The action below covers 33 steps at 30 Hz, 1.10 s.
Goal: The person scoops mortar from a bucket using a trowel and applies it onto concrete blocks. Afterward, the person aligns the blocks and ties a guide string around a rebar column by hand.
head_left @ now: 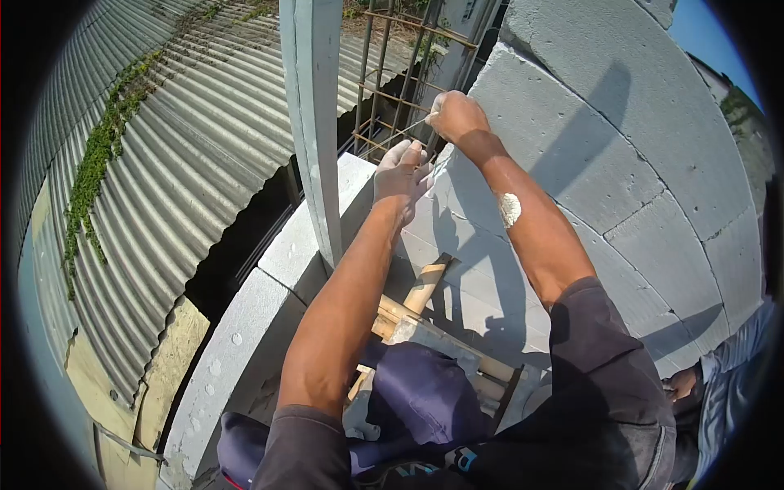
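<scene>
At the corner of the block wall, my right hand (459, 118) is closed in a pinch on a thin string (406, 131), close to the edge of a grey block (563, 122). Lower and to the left, my left hand (400, 173) has its fingers curled, with a stretch of the string beside them. Dried white mortar coats its fingers. The string runs in front of the upright steel rebar cage (392, 73). Its exact hold in each hand is partly hidden by the fingers.
A grey upright post (313, 122) stands left of my hands by a low block wall (237, 343). Beyond is a corrugated roof (204, 155) with vines. Bamboo poles (425, 287) and a scaffold plank lie below. Another person's hand (682, 382) shows at lower right.
</scene>
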{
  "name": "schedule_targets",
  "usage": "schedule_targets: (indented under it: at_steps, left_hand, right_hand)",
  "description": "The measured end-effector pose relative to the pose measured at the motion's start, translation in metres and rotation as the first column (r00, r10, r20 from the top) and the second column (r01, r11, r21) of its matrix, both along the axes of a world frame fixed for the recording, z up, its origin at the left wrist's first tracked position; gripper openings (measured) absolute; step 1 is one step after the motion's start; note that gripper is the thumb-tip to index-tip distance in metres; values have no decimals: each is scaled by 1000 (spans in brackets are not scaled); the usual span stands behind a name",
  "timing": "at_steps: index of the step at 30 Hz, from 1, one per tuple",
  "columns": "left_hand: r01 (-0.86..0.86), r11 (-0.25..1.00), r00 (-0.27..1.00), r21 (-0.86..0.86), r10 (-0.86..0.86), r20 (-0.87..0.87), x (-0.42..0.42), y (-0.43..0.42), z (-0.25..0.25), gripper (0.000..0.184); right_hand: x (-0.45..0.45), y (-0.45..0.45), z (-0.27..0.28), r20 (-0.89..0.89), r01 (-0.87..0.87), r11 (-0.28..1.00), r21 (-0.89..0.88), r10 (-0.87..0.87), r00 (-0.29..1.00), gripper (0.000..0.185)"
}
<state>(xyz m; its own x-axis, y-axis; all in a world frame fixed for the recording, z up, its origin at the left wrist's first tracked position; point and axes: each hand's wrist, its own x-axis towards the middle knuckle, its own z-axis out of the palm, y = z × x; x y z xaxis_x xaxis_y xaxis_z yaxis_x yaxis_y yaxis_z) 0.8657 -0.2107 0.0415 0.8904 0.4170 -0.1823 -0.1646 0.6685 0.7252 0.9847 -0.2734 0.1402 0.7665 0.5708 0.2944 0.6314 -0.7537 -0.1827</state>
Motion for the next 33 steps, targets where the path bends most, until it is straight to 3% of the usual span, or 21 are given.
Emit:
schedule_targets:
  at_steps: [2, 5, 9, 13, 19, 22, 25, 28, 31, 33]
  left_hand:
    - [-85, 993, 991, -87, 93, 92, 25, 3, 8, 38]
    - [-190, 974, 975, -128, 202, 95, 56, 13, 6, 28]
    - [-186, 981, 976, -63, 191, 101, 75, 15, -1, 27]
    - [-211, 977, 972, -38, 214, 94, 84, 13, 3, 25]
    - [-226, 974, 972, 7, 225, 70, 95, 12, 8, 21]
    - [-217, 976, 972, -27, 219, 88, 101, 12, 6, 19]
    - [-188, 981, 979, -55, 191, 69, 109, 13, 5, 17]
    - [-200, 976, 979, -83, 202, 13, 111, 9, 9, 14]
    - [-194, 972, 979, -132, 200, 32, 110, 8, 10, 11]
    - [-168, 973, 982, -161, 180, 65, 112, 6, 8, 11]
  right_hand:
    - [8, 2, 4, 33, -26, 998, -60, 28, 999, 25]
    - [19, 9, 20, 13, -53, 981, -186, 57, 998, 25]
    - [20, 25, 36, 188, -70, 914, -400, 156, 970, 26]
    - [20, 32, 50, 210, -80, 810, -581, 244, 947, 26]
    - [18, 39, 45, 245, -50, 812, -582, 234, 941, 29]
    - [19, 35, 40, 315, -133, 909, -395, 270, 910, 22]
    - [18, 42, 40, 306, -52, 892, -448, 208, 929, 24]
    - [12, 50, 48, 272, 38, 769, -638, 179, 946, 31]
    - [6, 57, 54, 223, 92, 720, -688, 89, 971, 32]
    - [6, 56, 51, 256, 89, 728, -680, 122, 959, 31]
